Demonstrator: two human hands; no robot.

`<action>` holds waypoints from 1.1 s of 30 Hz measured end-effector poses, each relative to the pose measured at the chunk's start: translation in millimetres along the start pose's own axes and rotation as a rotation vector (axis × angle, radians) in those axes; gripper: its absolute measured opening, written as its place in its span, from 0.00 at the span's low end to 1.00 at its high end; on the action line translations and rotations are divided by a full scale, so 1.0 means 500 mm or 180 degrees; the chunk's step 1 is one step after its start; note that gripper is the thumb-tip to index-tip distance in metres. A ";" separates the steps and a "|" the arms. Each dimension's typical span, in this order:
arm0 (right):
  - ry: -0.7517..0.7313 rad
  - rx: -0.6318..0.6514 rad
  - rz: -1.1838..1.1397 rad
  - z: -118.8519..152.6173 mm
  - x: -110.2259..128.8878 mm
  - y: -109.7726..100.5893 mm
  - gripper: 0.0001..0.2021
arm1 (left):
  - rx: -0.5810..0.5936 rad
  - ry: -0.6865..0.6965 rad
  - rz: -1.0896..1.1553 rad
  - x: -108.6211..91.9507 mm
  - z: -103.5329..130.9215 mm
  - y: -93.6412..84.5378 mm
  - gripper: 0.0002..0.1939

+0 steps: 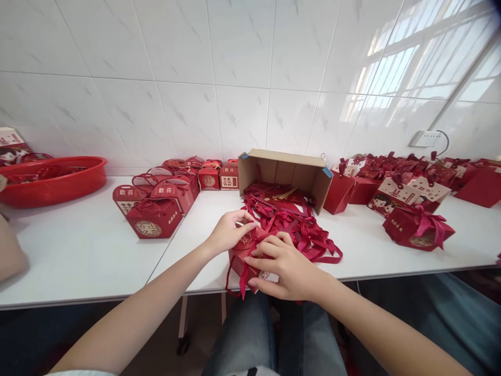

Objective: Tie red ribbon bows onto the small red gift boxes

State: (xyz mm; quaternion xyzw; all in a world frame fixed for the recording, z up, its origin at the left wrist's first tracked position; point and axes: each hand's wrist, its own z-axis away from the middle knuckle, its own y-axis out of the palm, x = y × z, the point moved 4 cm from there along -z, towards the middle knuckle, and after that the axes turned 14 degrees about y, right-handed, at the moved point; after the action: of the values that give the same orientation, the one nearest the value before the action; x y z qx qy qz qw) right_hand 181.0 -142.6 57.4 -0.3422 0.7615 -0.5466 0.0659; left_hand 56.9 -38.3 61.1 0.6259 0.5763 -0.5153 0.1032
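Red gift box at the near edge of the white table, just before a ribbon heap. Right hand clamped on the box's side. Left hand: fingertips at the box top, pinch or not cannot be told.

1 box being handled, 1 cardboard carton, 1 red basin, 1 wall socket.
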 end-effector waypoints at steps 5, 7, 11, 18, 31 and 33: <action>-0.0037 -0.0241 -0.0176 0.004 -0.012 -0.013 0.16 | -0.0012 -0.0037 0.0220 0.003 -0.004 0.005 0.14; 0.0288 -0.0654 -0.0378 0.001 -0.035 -0.030 0.13 | -0.0042 -0.0095 0.0345 -0.001 0.000 0.003 0.15; 0.0847 -0.0922 -0.0917 -0.015 -0.085 -0.049 0.12 | 0.0009 -0.0189 0.0345 -0.013 0.011 0.000 0.16; 0.0497 -0.0148 -0.0936 -0.047 -0.087 -0.034 0.10 | -0.0122 0.0049 -0.0025 -0.012 0.019 -0.007 0.13; 0.0228 0.0450 -0.0792 -0.056 -0.088 -0.020 0.16 | -0.0640 0.0469 -0.0965 -0.014 0.043 -0.004 0.07; 0.0237 0.0495 -0.0739 -0.059 -0.085 -0.021 0.16 | -0.0712 0.0465 -0.1047 -0.009 0.042 -0.004 0.07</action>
State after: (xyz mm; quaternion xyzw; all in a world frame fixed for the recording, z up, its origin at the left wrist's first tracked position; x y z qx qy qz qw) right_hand 203.9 -96.0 66.9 -0.4013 0.6741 -0.6202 0.0003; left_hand 45.1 -55.3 56.0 0.5437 0.7303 -0.4112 0.0445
